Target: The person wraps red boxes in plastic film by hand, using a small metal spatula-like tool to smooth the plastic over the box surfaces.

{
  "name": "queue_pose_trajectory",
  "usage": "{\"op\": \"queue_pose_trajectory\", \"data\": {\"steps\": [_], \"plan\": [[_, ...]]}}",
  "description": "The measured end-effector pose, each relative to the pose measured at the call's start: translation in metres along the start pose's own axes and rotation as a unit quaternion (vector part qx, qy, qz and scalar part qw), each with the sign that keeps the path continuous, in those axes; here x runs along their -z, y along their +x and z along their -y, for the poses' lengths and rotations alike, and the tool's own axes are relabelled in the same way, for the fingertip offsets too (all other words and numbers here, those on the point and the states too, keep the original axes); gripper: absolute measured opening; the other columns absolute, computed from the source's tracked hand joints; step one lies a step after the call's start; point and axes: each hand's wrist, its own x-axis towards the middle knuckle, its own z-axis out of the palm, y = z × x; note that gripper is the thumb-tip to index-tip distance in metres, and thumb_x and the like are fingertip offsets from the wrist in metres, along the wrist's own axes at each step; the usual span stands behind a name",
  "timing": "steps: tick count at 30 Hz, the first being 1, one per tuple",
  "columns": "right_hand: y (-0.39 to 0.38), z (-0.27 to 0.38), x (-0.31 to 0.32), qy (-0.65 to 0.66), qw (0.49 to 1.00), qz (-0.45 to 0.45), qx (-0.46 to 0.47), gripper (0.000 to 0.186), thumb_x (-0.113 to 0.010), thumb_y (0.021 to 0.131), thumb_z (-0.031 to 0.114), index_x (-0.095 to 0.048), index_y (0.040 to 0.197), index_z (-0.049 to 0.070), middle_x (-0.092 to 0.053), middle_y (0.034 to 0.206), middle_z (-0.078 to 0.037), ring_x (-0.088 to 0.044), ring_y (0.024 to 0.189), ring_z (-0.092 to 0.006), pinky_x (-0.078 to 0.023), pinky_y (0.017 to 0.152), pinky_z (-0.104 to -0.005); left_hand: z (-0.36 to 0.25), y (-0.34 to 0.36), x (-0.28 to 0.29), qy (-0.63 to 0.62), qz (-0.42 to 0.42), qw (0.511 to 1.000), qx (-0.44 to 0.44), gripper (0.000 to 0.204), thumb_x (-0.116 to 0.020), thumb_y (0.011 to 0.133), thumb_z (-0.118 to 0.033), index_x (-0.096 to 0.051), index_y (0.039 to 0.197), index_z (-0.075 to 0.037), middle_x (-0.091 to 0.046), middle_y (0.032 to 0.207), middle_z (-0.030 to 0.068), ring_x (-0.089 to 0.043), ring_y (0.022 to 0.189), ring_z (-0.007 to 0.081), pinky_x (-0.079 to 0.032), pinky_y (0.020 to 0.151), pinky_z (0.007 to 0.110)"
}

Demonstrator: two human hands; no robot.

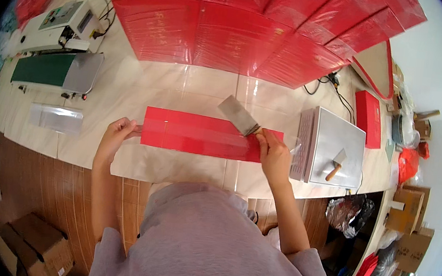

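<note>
A long red box point(199, 135), with shiny clear film on it, lies across the table in front of me. My left hand point(116, 135) is closed at the box's left end, thumb and fingers pinched there; whether they grip film or the box edge itself is too small to tell. In my right hand point(274, 151) is a scraper point(239, 115) with a broad metal blade, gripped by its handle. The blade points up and left, over the box's far edge. That hand covers part of the box near its right end.
Film-wrapped red boxes point(228, 37) are stacked at the back. To the right stands a grey metal hot plate point(336, 146) with a second scraper point(336, 166) on it. A sealing machine point(61, 27) with a green belt and a clear plastic piece point(56, 119) are at left.
</note>
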Motion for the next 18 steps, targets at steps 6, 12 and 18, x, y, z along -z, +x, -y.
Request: {"op": "queue_pose_trajectory", "data": {"steps": [6, 12, 18], "plan": [[-0.014, -0.104, 0.028, -0.074, 0.968, -0.158, -0.18, 0.026, -0.051, 0.099, 0.027, -0.067, 0.102, 0.006, -0.066, 0.085, -0.02, -0.063, 0.078, -0.0412, -0.05, 0.067, -0.0485, 0.007, -0.004, 0.0, -0.004, -0.058, 0.998, 0.013, 0.029, -0.058, 0.098, -0.028, -0.058, 0.085, -0.002, -0.067, 0.096, 0.0104, -0.066, 0.095, 0.0198, -0.05, 0.093, 0.032], [-0.047, -0.235, 0.042, -0.158, 0.895, -0.172, -0.38, 0.03, -0.043, 0.101, 0.028, -0.056, 0.107, 0.002, -0.067, 0.098, -0.024, -0.063, 0.09, -0.0443, -0.048, 0.074, -0.0531, 0.014, 0.012, 0.0, 0.001, -0.013, 1.0, 0.018, 0.026, -0.058, 0.099, -0.03, -0.056, 0.088, -0.006, -0.065, 0.092, 0.0065, -0.064, 0.092, 0.0148, -0.049, 0.094, 0.032], [-0.061, -0.293, 0.018, -0.116, 0.876, -0.204, -0.422, 0.04, -0.045, 0.101, 0.033, -0.059, 0.112, -0.002, -0.066, 0.103, -0.029, -0.063, 0.098, -0.0437, -0.047, 0.087, -0.0511, 0.005, 0.001, -0.001, -0.001, -0.029, 1.0, 0.004, 0.029, -0.058, 0.099, -0.03, -0.054, 0.081, -0.008, -0.066, 0.093, 0.0077, -0.064, 0.094, 0.0161, -0.049, 0.096, 0.033]]}}
